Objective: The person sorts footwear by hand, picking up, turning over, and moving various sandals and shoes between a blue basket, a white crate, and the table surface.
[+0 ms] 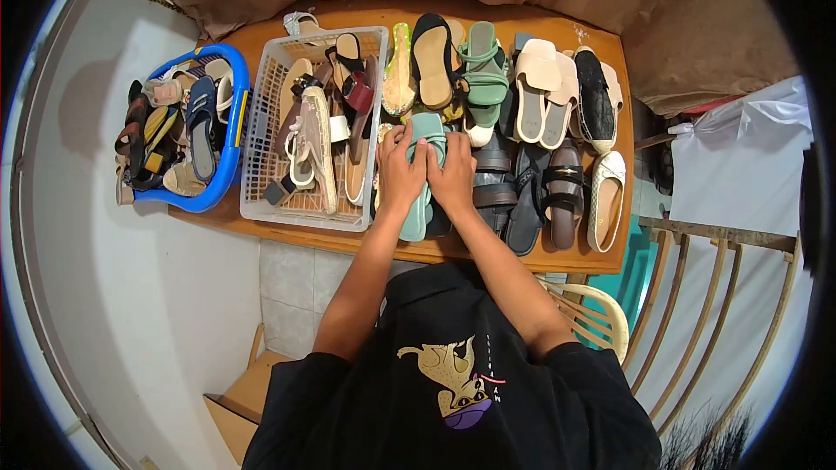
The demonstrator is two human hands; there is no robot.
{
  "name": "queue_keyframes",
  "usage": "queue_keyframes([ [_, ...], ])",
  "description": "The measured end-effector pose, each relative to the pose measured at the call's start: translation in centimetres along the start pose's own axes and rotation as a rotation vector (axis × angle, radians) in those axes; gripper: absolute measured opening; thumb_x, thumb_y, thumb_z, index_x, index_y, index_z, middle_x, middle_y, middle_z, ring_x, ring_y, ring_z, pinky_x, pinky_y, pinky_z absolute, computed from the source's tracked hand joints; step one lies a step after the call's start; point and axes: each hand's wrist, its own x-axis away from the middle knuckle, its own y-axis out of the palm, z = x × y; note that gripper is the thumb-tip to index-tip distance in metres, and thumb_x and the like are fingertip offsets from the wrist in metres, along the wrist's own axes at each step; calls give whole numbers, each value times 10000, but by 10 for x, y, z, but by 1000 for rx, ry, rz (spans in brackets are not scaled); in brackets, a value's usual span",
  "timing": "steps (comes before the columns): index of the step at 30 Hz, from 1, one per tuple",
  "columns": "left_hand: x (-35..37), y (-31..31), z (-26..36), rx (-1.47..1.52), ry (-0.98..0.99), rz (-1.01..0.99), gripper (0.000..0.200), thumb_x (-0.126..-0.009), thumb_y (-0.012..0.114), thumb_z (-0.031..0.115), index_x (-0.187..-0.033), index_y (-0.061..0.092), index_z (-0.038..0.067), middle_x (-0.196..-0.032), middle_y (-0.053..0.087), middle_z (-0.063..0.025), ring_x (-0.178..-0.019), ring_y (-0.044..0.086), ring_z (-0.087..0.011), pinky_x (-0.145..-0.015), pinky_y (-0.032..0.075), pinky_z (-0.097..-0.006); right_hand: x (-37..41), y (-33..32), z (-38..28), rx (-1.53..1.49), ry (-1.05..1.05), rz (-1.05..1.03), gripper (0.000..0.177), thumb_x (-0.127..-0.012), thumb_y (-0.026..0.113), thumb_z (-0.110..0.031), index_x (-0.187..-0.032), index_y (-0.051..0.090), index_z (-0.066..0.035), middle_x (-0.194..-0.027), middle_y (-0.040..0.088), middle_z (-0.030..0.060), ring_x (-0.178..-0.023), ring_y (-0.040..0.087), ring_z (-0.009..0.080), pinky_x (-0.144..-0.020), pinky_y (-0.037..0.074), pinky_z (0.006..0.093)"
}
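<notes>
Near the front edge of the table, both hands are on a mint-green sandal, its toe end pointing away from me. My left hand wraps its left side and my right hand its right side, thumbs meeting near the straps. The palms and fingers cover much of the middle of the sandal. Just beyond are a black flat with a tan insole and a pair of green strappy sandals. Black slide sandals lie to the right of my right hand.
A white plastic basket of shoes stands left of my hands, with a blue-rimmed basket of footwear beyond it. Cream slides, brown slides and a white woven flat line the right side. A chair stands by the front edge.
</notes>
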Motion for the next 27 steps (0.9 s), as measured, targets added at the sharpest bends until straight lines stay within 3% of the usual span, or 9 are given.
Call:
queue_keyframes([
  [2,-2,-1,0,43,6,6,478,-1007,608,261,-1355,633,-66,-1326,574,-203,-1195,557,-372,-1083,388,-459,0,1,1,-31,5,-10,399,-981,629,-300,-1240,569,-2,-1222,558,182,-1145,566,388,-922,424,524],
  [9,30,-30,19,176,79,80,430,-1005,614,151,-1383,588,-51,-1462,491,-231,-1295,541,-398,-1097,430,-459,1,-14,-11,-110,43,16,517,-949,701,-306,-1344,523,-24,-1264,550,182,-1152,588,375,-949,458,512],
  [14,49,-46,20,220,51,55,373,-975,611,77,-1334,616,-25,-1387,569,-208,-1310,551,-389,-1118,425,-429,11,-31,-13,-276,23,33,603,-884,783,-238,-1356,497,5,-1285,503,248,-1172,550,428,-1020,433,526],
  [18,51,-52,14,235,42,-35,357,-961,593,32,-1313,637,-5,-1346,618,-189,-1293,578,-374,-1111,436,-416,31,-39,-23,-149,-73,-33,612,-827,783,-163,-1353,510,-8,-1309,474,234,-1259,478,444,-1051,412,521],
  [27,49,-80,10,336,46,-129,369,-970,614,36,-1335,623,-20,-1391,607,-185,-1340,562,-329,-1136,428,-391,40,-45,-39,-84,-43,-26,681,-785,819,-144,-1391,523,-52,-1331,453,220,-1229,474,437,-1056,406,526],
])
